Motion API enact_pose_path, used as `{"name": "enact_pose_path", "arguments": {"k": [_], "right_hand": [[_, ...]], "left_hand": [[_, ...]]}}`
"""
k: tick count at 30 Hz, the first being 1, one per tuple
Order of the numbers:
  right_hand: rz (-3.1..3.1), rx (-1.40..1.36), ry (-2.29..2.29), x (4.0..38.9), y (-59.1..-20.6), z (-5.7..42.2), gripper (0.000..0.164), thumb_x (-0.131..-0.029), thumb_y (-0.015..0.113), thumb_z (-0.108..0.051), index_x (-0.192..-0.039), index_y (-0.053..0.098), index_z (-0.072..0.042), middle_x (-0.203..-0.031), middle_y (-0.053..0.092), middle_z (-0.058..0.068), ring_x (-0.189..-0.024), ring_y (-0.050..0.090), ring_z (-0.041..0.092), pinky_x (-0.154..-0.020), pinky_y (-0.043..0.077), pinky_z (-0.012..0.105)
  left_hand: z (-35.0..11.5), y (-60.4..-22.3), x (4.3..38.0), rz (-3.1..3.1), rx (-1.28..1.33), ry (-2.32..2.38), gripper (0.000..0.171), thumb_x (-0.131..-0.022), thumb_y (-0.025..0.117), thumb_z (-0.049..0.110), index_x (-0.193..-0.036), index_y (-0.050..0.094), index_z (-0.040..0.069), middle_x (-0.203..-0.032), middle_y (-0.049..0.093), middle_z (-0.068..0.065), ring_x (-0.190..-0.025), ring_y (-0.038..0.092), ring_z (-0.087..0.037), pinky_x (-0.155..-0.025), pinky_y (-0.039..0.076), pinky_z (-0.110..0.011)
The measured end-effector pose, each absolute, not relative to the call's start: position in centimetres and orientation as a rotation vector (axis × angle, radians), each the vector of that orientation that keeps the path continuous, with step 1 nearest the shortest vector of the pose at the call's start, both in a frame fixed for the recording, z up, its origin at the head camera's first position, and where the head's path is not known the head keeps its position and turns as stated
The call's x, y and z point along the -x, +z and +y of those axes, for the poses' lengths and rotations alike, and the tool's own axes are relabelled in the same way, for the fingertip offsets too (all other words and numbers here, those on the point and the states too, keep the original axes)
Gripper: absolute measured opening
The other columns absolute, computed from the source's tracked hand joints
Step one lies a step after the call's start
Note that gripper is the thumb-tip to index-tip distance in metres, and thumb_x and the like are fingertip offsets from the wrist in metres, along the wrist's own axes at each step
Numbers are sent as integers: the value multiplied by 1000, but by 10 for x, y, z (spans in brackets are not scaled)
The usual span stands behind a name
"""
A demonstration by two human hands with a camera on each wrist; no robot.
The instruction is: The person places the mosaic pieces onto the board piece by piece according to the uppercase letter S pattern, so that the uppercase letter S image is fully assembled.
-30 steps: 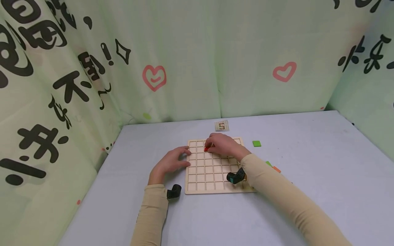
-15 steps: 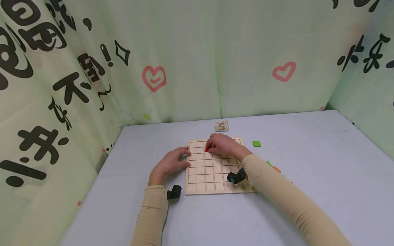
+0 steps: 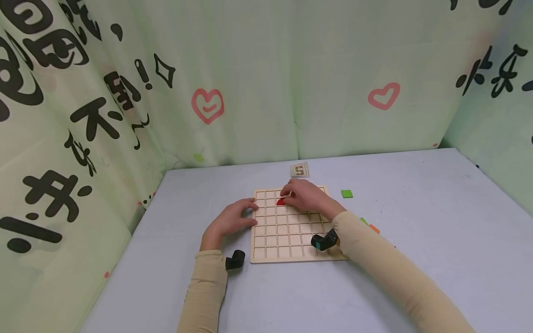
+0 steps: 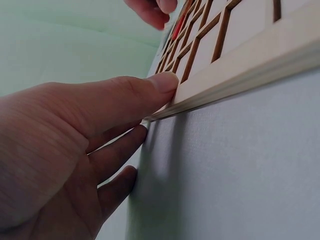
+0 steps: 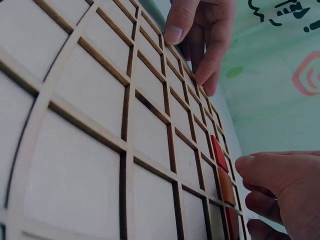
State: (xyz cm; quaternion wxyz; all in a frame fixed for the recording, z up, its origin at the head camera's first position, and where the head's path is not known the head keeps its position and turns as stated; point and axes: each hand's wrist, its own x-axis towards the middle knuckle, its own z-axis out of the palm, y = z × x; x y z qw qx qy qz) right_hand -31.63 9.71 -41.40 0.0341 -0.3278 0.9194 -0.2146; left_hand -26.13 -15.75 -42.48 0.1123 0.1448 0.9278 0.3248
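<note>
My left hand (image 3: 233, 218) rests at the left edge of a wooden grid board (image 3: 271, 241). In the left wrist view its thumb (image 4: 162, 82) lies on the board's pale rim, and the other fingers reach along the edge. Over the far part of the board is my right hand (image 3: 306, 194), fingers loosely bent, just beside a red piece (image 3: 280, 202) lying in a grid cell. From the right wrist view, the thumb tip (image 5: 245, 162) stands apart from the red piece (image 5: 219, 152). An orange-brown piece (image 5: 226, 186) and a dark red piece (image 5: 232, 222) line the same row.
Behind the board lies a small printed card (image 3: 300, 170). To its right are a green square tile (image 3: 347, 194), another green piece (image 3: 364, 221) and an orange piece (image 3: 374, 229), partly near the right sleeve. A printed curtain (image 3: 258, 69) borders the white table (image 3: 416, 199).
My right hand has let go of the red piece and drawn slightly up and right, leaving more of that piece visible. My left hand keeps its place at the board's edge.
</note>
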Motion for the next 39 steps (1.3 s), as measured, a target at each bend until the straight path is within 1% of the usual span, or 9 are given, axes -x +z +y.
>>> {"name": "enact_pose_path", "arguments": {"k": [7, 12, 16, 19, 22, 26, 29, 34, 39], "right_hand": [[2860, 762, -846, 309, -413, 133, 26, -98, 63, -18, -118, 71, -2, -109, 70, 11, -100, 63, 25, -90, 54, 44], [2869, 553, -941, 303, -412, 166, 31, -100, 60, -24, -122, 68, -4, -113, 67, 12, -103, 61, 27, -90, 53, 44], [2884, 421, -930, 300, -413, 192, 39, -101, 59, -27, -133, 61, -4, -130, 61, 17, -117, 57, 34, -99, 52, 51], [2890, 373, -898, 299, -414, 211, 50, -101, 59, -26, -143, 52, -1, -143, 51, 23, -129, 50, 41, -107, 46, 57], [2890, 353, -858, 297, -416, 227, 57, -100, 60, -27, -147, 45, 2, -149, 45, 27, -136, 43, 45, -112, 39, 61], [2879, 377, -808, 295, -420, 244, 60, -98, 62, -25, -145, 44, 7, -148, 45, 30, -139, 39, 47, -115, 34, 62], [2866, 426, -781, 295, -421, 250, 60, -97, 64, -23, -143, 45, 9, -147, 45, 31, -138, 39, 48, -115, 33, 63], [2888, 536, -726, 296, -422, 250, 57, -96, 65, -21, -139, 49, 11, -143, 47, 34, -134, 42, 50, -113, 35, 64], [2933, 582, -680, 297, -424, 249, 48, -95, 67, -20, -131, 58, 10, -137, 51, 33, -129, 45, 50, -110, 39, 63]], "left_hand": [[-156, -426, 261, 2724, -418, 948, 38, -91, 72, 12, -128, 64, 5, -156, 45, -11, -148, 36, -31, -123, 30, -45], [-156, -427, 261, 2732, -420, 939, 39, -91, 73, 12, -128, 64, 5, -156, 45, -11, -148, 36, -31, -123, 31, -46], [-156, -426, 261, 2732, -421, 946, 39, -91, 73, 12, -128, 64, 5, -156, 44, -11, -149, 36, -31, -123, 30, -46], [-157, -425, 261, 2732, -420, 947, 39, -91, 73, 12, -128, 64, 5, -156, 45, -11, -148, 36, -31, -123, 30, -45], [-157, -426, 261, 2732, -422, 946, 39, -91, 73, 12, -128, 64, 5, -156, 45, -11, -148, 36, -31, -123, 30, -46], [-157, -426, 261, 2730, -426, 949, 39, -91, 73, 12, -128, 64, 4, -156, 45, -12, -148, 36, -31, -123, 30, -46], [-157, -426, 261, 2733, -424, 948, 38, -91, 73, 12, -127, 64, 4, -156, 45, -12, -148, 36, -31, -123, 31, -46], [-158, -427, 261, 2731, -412, 941, 39, -91, 73, 12, -127, 64, 4, -156, 45, -12, -148, 36, -31, -123, 30, -46], [-157, -427, 260, 2717, -420, 966, 38, -91, 72, 11, -128, 64, 4, -156, 45, -13, -148, 36, -32, -123, 30, -47]]}}
